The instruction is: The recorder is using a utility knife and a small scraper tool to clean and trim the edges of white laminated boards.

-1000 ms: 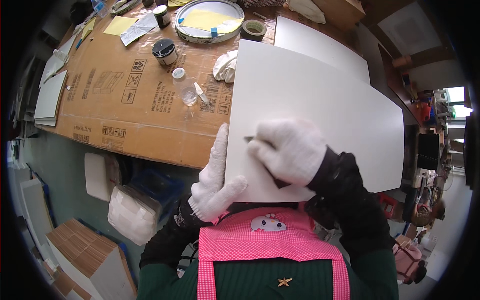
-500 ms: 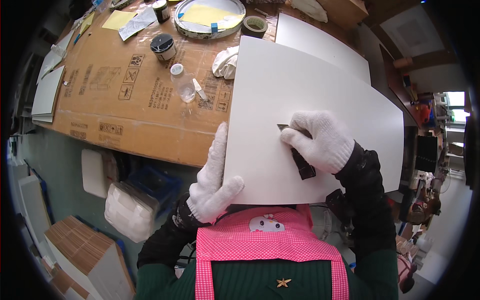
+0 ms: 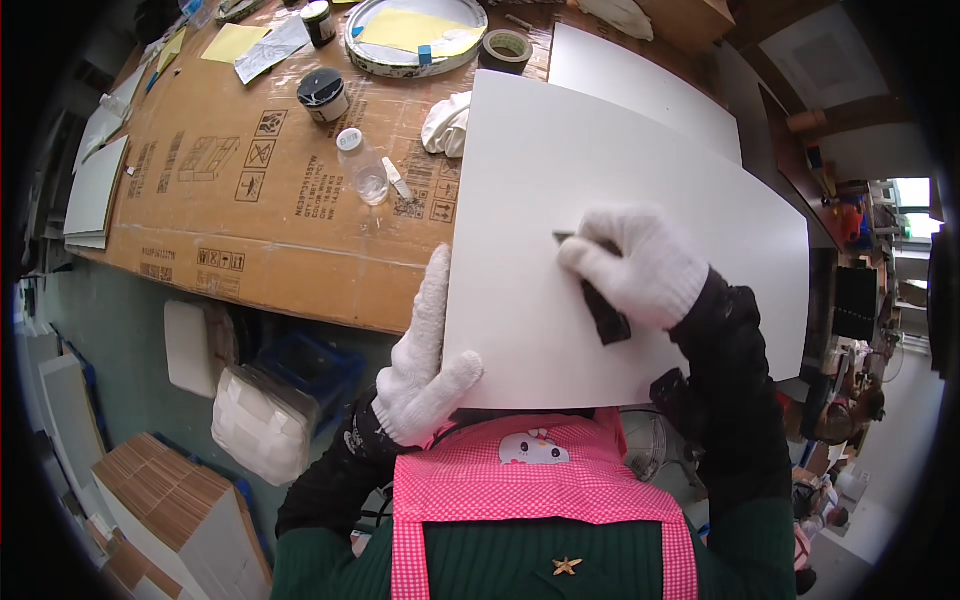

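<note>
A large white panel (image 3: pixel 530 180) lies in front of me, its near edge close to my apron. My left hand (image 3: pixel 415 370), in a white knit glove, rests along the panel's left edge. Its fingers are stretched out straight and the thumb lies apart on the top face. Over the middle of the panel, my gloved right hand (image 3: pixel 645 260) is closed on a black-handled tool with a pointed metal blade (image 3: pixel 606 318). The blade tip points to the far left, and the handle slants toward me below the palm. Motion blurs this hand slightly; whether the blade touches the panel I cannot tell.
A second white panel (image 3: pixel 640 80) lies beyond. On the cardboard-covered table (image 3: pixel 240 220) are a clear bottle (image 3: pixel 365 170), a dark-lidded jar (image 3: pixel 323 95), a tape roll (image 3: pixel 506 52), a white cloth (image 3: pixel 447 125) and a round lid (image 3: pixel 375 65). Stacked boards (image 3: pixel 170 490) stand at lower left.
My right hand has moved slightly away from me over the panel, carrying the bladed tool with it. The left hand and the panel have barely shifted left.
</note>
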Motion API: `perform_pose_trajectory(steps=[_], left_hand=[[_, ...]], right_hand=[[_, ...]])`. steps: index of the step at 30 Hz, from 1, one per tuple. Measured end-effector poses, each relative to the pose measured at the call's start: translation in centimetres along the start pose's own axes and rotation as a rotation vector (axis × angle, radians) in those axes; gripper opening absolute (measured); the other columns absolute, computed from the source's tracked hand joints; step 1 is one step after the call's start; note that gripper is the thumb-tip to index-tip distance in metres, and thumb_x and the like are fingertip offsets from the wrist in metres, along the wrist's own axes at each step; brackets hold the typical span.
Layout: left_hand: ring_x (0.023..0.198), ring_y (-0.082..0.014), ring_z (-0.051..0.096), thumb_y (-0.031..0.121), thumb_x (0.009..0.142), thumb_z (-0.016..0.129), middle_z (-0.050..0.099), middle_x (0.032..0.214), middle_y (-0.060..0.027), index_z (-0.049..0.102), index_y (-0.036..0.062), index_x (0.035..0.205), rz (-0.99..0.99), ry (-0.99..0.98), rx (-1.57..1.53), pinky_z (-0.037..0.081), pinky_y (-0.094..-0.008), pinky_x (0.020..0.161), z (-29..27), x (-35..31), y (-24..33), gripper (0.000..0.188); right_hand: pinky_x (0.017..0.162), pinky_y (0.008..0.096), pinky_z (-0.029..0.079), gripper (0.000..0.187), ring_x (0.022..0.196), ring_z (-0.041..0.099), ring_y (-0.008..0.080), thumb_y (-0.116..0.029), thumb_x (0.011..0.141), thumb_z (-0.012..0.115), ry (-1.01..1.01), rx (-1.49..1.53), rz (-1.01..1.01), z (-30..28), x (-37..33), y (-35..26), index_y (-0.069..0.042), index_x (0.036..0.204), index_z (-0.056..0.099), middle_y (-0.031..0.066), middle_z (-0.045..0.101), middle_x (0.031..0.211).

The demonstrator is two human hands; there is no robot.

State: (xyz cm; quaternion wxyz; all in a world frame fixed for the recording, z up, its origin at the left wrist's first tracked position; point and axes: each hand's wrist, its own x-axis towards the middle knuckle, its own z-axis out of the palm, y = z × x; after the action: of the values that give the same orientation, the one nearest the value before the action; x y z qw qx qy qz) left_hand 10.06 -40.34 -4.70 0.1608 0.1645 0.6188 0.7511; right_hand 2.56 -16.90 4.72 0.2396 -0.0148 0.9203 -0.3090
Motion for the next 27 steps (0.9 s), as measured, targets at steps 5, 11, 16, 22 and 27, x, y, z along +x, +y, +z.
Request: perform_pose_trajectory(steps=[5, 11, 16, 22, 27], left_hand=[[0.144, -0.0354, 0.021, 0.018, 0.089, 0.053, 0.02, 0.154, -0.0295, -0.002, -0.009, 0.151, -0.031, -0.017, 0.036, 0.015, -0.041, 0.118, -0.1, 0.2, -0.3, 0.087], [0.146, -0.0346, 0.018, 0.015, 0.086, 0.054, 0.018, 0.155, -0.0291, -0.001, -0.0076, 0.152, -0.144, -0.036, 0.016, 0.013, -0.0412, 0.118, -0.6, -0.3, 0.5, 0.089], [0.147, -0.0354, 0.016, 0.013, 0.084, 0.053, 0.018, 0.156, -0.0289, -0.001, -0.0073, 0.152, -0.03, -0.014, 0.034, 0.012, -0.0416, 0.118, -0.3, 0.0, -0.4, 0.089], [0.148, -0.0351, 0.013, 0.014, 0.084, 0.054, 0.015, 0.157, -0.0282, 0.001, -0.0074, 0.152, -0.044, -0.012, 0.012, 0.011, -0.041, 0.119, -0.3, 0.0, -0.1, 0.089], [0.148, -0.0333, 0.012, 0.013, 0.084, 0.054, 0.014, 0.158, -0.0271, 0.001, -0.007, 0.152, -0.042, 0.004, -0.005, 0.01, -0.0399, 0.119, -0.1, 0.1, -0.4, 0.089]], right_hand=[[0.058, 0.0357, 0.05, 0.022, 0.057, 0.062, 0.0272, -0.022, 0.087, 0.063, 0.088, -0.161, -0.168, 1.1, 0.7, -1.6, -0.001, 0.079, 0.065, 0.0163, 0.062, 0.065], [0.066, 0.0405, 0.053, 0.022, 0.066, 0.066, 0.0339, -0.024, 0.087, 0.062, -0.019, -0.08, -0.17, 0.9, 2.0, -1.3, -0.003, 0.082, 0.066, 0.0187, 0.064, 0.07], [0.072, 0.0409, 0.055, 0.022, 0.075, 0.068, 0.034, -0.027, 0.089, 0.06, 0.03, -0.182, -0.118, 0.7, 2.0, -2.9, -0.007, 0.089, 0.068, 0.018, 0.067, 0.077], [0.063, 0.0334, 0.052, 0.022, 0.065, 0.066, 0.0206, -0.02, 0.09, 0.063, 0.081, -0.03, -0.273, 1.6, 3.9, 0.5, 0.001, 0.082, 0.063, 0.0107, 0.066, 0.07], [0.06, 0.0334, 0.051, 0.023, 0.061, 0.063, 0.0158, -0.022, 0.092, 0.062, 0.113, -0.103, -0.204, 0.3, 4.3, -0.9, 0.0, 0.087, 0.065, 0.011, 0.063, 0.065]])
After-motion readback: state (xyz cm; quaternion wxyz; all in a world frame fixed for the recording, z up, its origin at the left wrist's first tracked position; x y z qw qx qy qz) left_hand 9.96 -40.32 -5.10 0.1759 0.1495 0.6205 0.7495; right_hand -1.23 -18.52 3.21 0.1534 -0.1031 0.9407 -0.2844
